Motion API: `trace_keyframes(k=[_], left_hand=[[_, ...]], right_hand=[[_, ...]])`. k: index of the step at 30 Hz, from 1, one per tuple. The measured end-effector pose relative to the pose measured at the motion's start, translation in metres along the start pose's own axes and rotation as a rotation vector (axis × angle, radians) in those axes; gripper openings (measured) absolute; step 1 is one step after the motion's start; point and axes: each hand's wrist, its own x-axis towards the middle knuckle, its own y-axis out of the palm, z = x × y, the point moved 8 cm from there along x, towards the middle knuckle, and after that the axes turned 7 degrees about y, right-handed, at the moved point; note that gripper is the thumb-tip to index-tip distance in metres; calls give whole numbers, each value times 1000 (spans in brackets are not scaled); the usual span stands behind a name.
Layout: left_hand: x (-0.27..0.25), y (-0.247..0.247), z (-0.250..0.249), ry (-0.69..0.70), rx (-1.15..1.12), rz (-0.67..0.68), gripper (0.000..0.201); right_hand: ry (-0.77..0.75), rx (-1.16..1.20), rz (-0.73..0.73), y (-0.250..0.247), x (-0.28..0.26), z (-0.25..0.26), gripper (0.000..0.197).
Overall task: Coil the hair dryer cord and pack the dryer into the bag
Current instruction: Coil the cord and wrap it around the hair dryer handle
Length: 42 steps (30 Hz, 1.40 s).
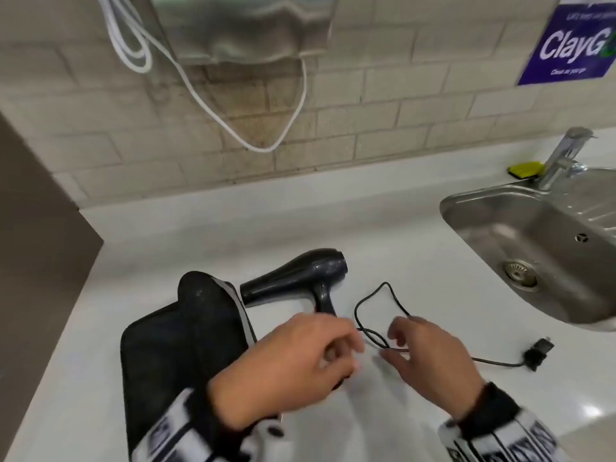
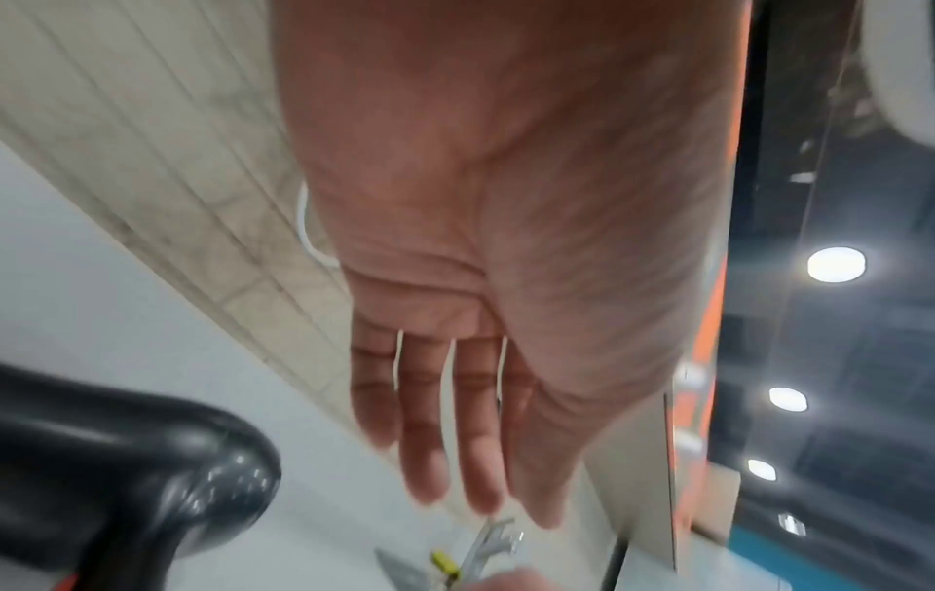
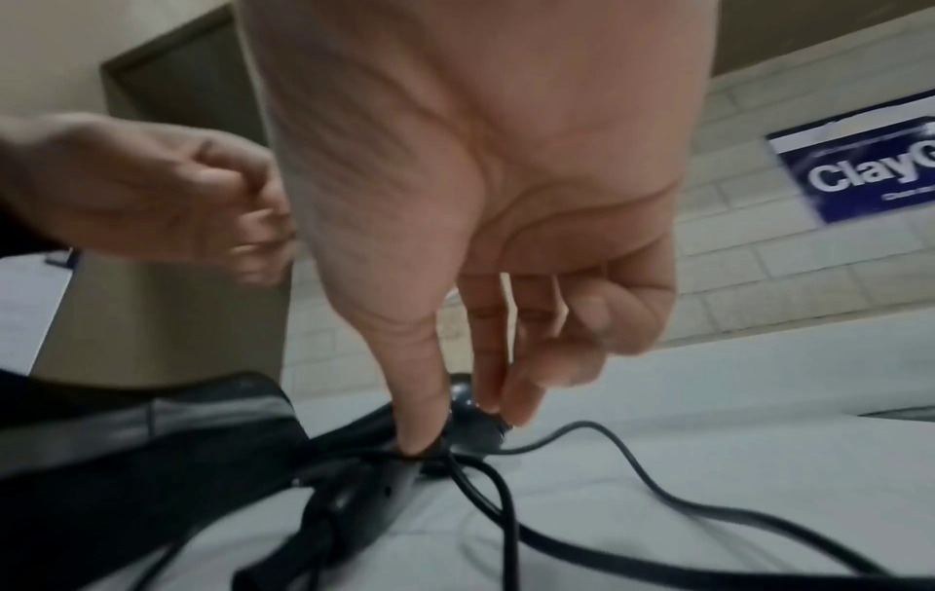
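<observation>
The glossy black dryer (image 1: 300, 278) lies on its side on the smooth white counter (image 1: 383, 228), nozzle against the matte black bag (image 1: 173, 345). The thin cord (image 1: 370, 305) forms 1 loop. The right hand (image 1: 430, 358) pinches the cord, visible only in the right wrist view. The left hand (image 1: 293, 361) has straight fingers and holds nothing, confirmed by its wrist view.

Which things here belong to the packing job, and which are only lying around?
For the job: hair dryer, its black cord with plug, black bag.

Just around: sink, tap, yellow sponge, white cable, purple sign.
</observation>
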Motion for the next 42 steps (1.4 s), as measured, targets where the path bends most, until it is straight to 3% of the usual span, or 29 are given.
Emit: trace_keyframes(k=[3, 7, 11, 15, 19, 26, 30, 34, 37, 38, 41, 42], left_hand=[[50, 17, 13, 23, 183, -63, 15], [79, 52, 32, 7, 356, 39, 21], [78, 57, 33, 50, 365, 16, 15], [62, 28, 16, 216, 326, -181, 6], [37, -10, 7, 222, 268, -317, 17], [-21, -82, 16, 65, -288, -670, 12], [-54, -120, 25, 101, -630, -926, 13], [-73, -138, 35, 84, -932, -1061, 20], [-74, -140, 41, 137, -1193, -1041, 30], [-70, -139, 41, 200, -1329, -975, 29], [-53, -125, 20, 392, -1787, -596, 37], [-53, -124, 18, 358, -1747, -610, 40]], right_hand=[[6, -172, 74, 22, 19, 2, 39], [-55, -226, 107, 34, 26, 4, 27], [-107, -22, 120, 15, 22, 3, 13], [-147, 339, 122, -26, 10, 12, 9], [-109, 679, 71, -75, -1, 22, 8], [-28, 960, -28, -101, -1, 3, 12], [87, 960, -91, -83, 7, -24, 13], [180, 924, -98, -46, 15, -47, 16], [191, 792, -55, -14, 20, -55, 16], [182, 748, -26, -4, 22, -54, 17], [163, 653, 43, 14, 25, -49, 18], [159, 643, 62, 17, 25, -45, 17]])
